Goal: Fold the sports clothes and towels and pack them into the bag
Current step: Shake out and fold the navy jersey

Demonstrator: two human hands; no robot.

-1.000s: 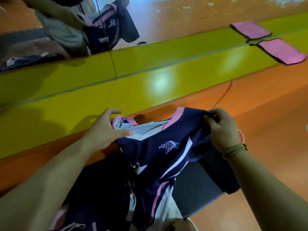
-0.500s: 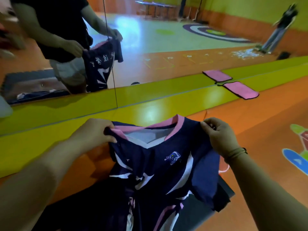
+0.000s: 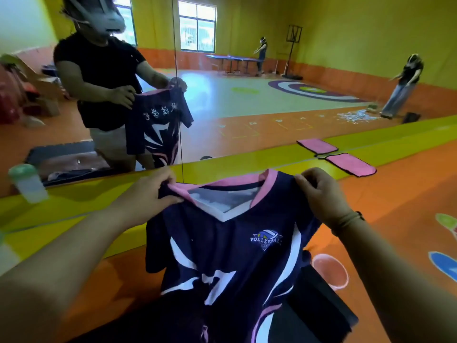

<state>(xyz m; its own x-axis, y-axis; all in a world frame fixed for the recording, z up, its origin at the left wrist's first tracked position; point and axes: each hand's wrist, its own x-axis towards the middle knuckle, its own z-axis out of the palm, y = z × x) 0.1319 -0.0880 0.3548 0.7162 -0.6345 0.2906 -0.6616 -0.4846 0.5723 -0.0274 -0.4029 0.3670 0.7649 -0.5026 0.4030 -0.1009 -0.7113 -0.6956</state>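
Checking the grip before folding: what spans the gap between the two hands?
In the head view, the pink collar of the jersey stretches between left hand and right hand.

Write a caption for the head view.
Left hand and right hand hold a navy-and-pink jersey up by its shoulders before a mirror.

Noted: the jersey is dark navy, with pink collar, white V-neck trim, white and pink swooshes and a blue-white volleyball crest. The towel at 2 o'clock is pink, dark-edged. The floor is orange; its band from 9 to 2 o'clock is yellow-green. The mat at 5 o'clock is black.
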